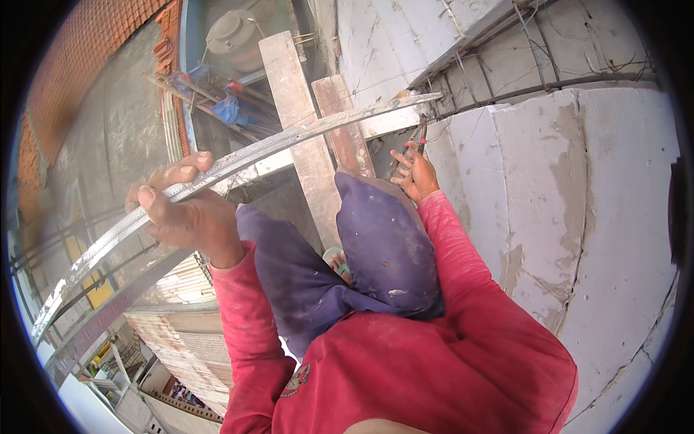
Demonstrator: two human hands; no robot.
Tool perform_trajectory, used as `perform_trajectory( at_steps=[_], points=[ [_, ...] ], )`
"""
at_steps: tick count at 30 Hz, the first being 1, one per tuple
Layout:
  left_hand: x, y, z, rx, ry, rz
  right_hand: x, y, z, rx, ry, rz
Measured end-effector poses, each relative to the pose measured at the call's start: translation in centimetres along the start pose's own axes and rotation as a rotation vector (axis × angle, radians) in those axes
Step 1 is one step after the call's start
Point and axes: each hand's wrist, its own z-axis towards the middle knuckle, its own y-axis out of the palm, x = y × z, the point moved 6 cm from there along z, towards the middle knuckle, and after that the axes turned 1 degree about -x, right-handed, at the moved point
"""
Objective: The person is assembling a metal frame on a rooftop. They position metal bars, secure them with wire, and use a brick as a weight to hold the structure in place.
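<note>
My left hand (194,220) is closed around a long, pale metal bar (289,137) smeared with white, thumb on the near side and fingers over the far side. The bar runs from the lower left to the block wall at the upper right. My right hand (419,176) grips a pair of pincers (423,134) with red and dark handles. The pincers' jaws point up at the wall's edge, close beneath the bar's far end. Whether they bite on a wire there is too small to tell.
Light grey block walling (535,195) fills the right side, with a gap of rebar and wires (484,79) along its top. Two wooden planks (289,87) lie ahead of my knees. Beyond and below are a water tank (231,32), tiled roof (94,50) and corrugated sheets (181,347).
</note>
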Motion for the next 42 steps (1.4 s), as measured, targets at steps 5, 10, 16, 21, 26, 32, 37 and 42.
perform_trajectory(
  at_steps=[5,10,16,21,26,32,37,42],
  points=[
    [-0.1,0.1,0.1,-0.001,0.013,0.012,-2.0,-0.2,0.6,0.039,-0.043,-0.006],
    [-0.5,-0.6,0.2,-0.131,-0.009,-0.074,-4.2,-0.9,2.4,0.118,-0.059,-0.006],
    [-0.5,-0.5,0.3,-0.019,0.032,-0.027,-5.9,-1.3,2.0,0.097,-0.018,-0.221],
    [-0.5,-0.6,0.5,-0.025,0.016,0.004,-7.2,-2.6,2.4,0.211,-0.162,-0.484],
    [-0.9,-0.6,0.6,-0.013,0.026,0.015,-7.5,-5.3,5.0,0.285,-0.294,-0.675],
    [-0.7,-0.5,0.5,-0.025,0.048,0.044,-8.1,-1.7,1.5,0.258,-0.228,-0.339],
    [-0.6,-0.5,0.3,-0.036,0.060,0.019,-7.3,-2.3,2.4,-0.005,-0.162,0.063],
    [-0.8,-0.2,-0.1,-0.022,0.030,-0.064,-8.1,-1.9,1.5,0.079,-0.225,-0.125]
  ],
)
